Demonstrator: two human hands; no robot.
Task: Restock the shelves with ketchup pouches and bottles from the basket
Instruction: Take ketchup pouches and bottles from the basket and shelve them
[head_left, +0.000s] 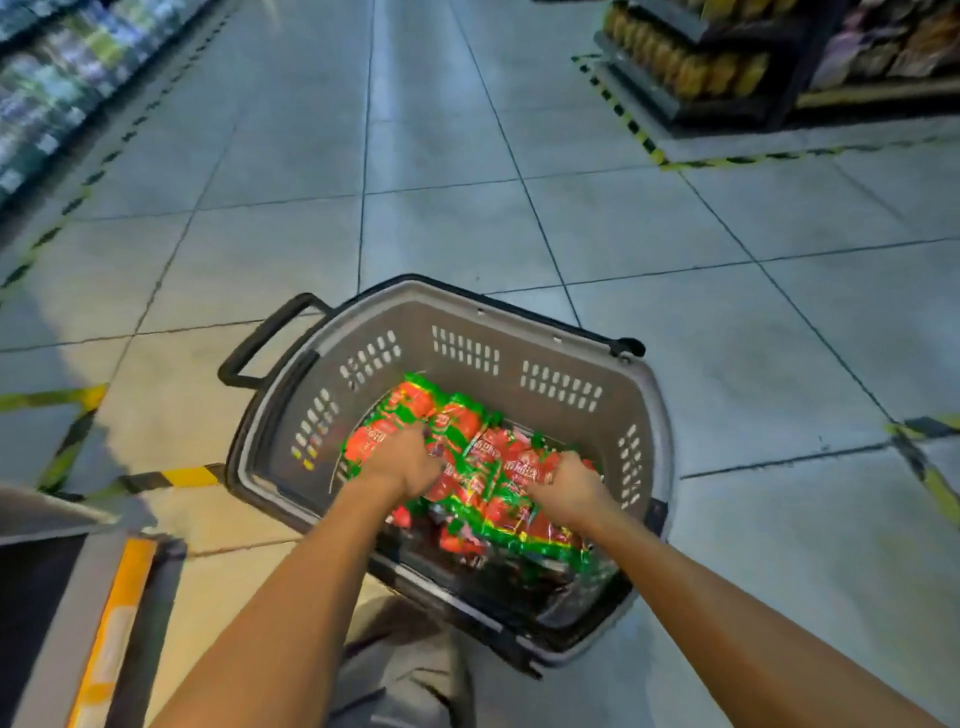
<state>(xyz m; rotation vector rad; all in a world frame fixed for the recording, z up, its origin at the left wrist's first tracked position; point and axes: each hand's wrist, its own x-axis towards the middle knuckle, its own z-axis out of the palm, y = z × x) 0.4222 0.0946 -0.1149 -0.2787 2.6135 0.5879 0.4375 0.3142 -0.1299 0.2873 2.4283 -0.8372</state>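
Clearly, the picking-up step was in hand. A tiled floor (467, 218) filled most of the view, with stocked shelves (57, 78) at ten o'clock and a lower display (691, 67) at two o'clock, both well apart from the work. A grey basket (519, 322) was set on the floor at six o'clock, its black handle (260, 343) folded out toward nine o'clock. Inside it a heap of red-and-green ketchup pouches (498, 467) was seen, joined in strips and piled toward the near wall; no bottles could be made out. A shelf edge (114, 613) with a yellow strip was visible at eight o'clock, just beside the basket.

Both hands were lowered into the heap. The left hand (405, 462) was curled over pouches at the heap's nine o'clock side, and the right hand (566, 483) was clenched on pouches at its three o'clock side.

It was judged that the next move called for a bundle to be lifted clear of the basket wall and carried to a shelf. Since the strips were tangled, snagging and trailing pouches were the likely hindrance; the basket rim stood in the way of a low lift.
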